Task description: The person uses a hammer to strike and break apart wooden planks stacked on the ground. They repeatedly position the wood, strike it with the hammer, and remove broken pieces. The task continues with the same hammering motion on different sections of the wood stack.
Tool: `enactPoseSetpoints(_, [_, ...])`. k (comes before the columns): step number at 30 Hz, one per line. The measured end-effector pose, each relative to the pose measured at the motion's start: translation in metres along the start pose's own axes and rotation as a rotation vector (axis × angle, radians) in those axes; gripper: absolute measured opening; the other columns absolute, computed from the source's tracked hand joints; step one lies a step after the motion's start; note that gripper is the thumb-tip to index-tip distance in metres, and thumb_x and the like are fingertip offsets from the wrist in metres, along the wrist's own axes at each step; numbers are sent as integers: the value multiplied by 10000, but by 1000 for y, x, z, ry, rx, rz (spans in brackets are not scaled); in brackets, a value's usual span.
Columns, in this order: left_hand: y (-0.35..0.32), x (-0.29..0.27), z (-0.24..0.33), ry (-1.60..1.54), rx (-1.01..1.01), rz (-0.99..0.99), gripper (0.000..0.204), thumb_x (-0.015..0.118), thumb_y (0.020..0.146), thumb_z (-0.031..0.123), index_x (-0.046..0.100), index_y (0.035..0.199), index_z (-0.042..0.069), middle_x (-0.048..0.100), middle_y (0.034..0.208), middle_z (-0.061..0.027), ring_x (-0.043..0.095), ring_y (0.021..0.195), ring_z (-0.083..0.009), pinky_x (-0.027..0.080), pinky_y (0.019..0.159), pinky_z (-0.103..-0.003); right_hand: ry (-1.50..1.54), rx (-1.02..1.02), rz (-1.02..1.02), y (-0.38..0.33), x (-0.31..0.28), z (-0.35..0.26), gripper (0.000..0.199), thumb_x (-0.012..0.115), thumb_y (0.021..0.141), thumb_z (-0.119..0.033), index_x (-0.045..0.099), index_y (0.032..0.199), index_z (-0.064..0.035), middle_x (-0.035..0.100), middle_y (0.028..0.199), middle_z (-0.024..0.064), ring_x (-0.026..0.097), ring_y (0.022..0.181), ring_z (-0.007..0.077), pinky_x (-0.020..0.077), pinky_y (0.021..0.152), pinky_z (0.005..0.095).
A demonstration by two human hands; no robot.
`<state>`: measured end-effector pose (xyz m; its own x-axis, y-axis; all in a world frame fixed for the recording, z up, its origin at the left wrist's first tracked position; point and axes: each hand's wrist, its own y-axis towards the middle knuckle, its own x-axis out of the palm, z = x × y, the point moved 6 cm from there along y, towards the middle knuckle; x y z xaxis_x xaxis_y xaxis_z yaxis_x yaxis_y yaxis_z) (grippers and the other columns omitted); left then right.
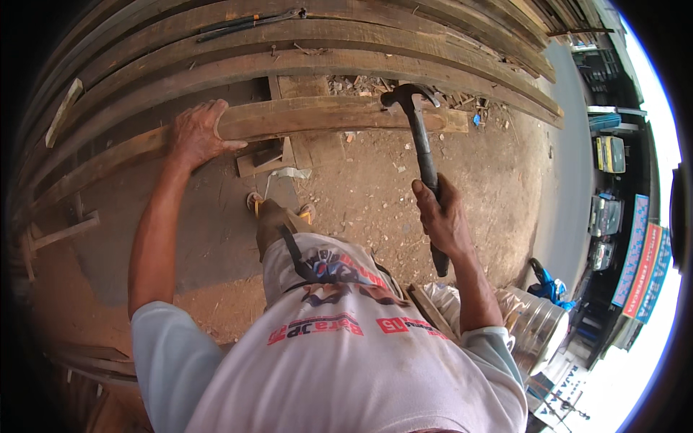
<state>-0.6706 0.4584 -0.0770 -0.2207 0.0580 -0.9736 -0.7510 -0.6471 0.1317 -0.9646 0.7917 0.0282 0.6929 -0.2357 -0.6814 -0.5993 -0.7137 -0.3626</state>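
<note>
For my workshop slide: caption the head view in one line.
Left hand steadies a wooden plank while the right hand grips a claw hammer over it.

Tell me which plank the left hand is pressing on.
The nearest plank, the short one lying apart from the stacked planks behind it. The left hand lies flat on it; the hammer head in the right hand meets its far end.
</note>
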Motion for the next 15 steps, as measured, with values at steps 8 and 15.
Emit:
enactPoseSetpoints(8, [-4, 15, -16, -19, 9, 5, 886, 920, 591, 611, 604, 1251, 111, 722, 1097, -127, 702, 1060, -345, 548, 904, -521, 659, -1125, 391, -68, -150, -144, 516, 467, 1079, -542, 555, 1059, -34, 514, 755, 20, 494, 585, 142, 482, 543, 326])
enactPoseSetpoints(15, [6, 7, -8, -93, 4, -82, 912, 936, 601, 563, 602, 1295, 74, 716, 1161, -168, 690, 1091, -381, 546, 895, -510, 326, -90, 223, 3, 38, 36, 448, 568, 1056, -469, 530, 1024, -24, 536, 712, 46, 495, 607, 139, 436, 542, 314])
